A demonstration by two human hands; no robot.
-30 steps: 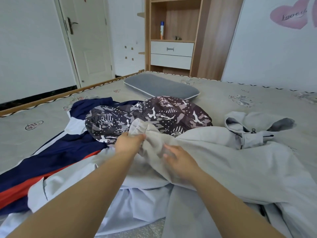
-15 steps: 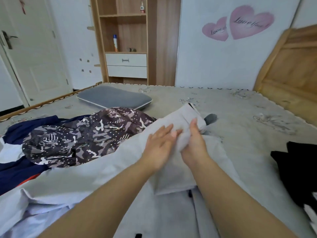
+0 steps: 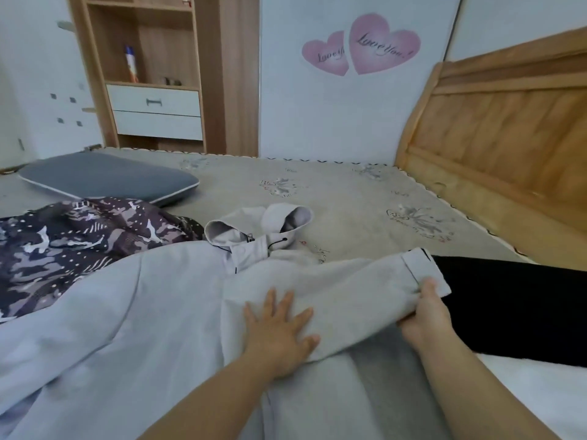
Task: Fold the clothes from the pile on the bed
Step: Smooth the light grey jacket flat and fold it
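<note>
Sleeve of the pale grey hooded jacket runs crosswise in front of me, its long axis going from the jacket's shoulder out to my right, with the cuff at the far right end, lying over the edge of a black garment.

My right hand holds the sleeve just short of the cuff, thumb on top of the cloth; the other fingers are hidden under the fabric, so I judge them curled round the lower edge. My left hand lies flat on the sleeve nearer the jacket body, fingers straight and spread, pressing the cloth down and gripping nothing.

The jacket lies spread on the bed, hood towards the far side and body towards me. On my left it lies against, and may overlap, a camouflage-print garment from the pile. A grey pillow lies beyond that, apart from the clothes.

Step in hand, as I judge it: the sleeve is drawn out straight, ready to be folded in. The governing relation is that the cuff lies to the right of the jacket body and the right hand is the nearer one to it. The fold therefore calls for the right hand to carry the cuff leftward along the sleeve's own axis, across the body, while the left palm sets the crease line. Risk: if the palm lifts early, the crease may wander.
</note>
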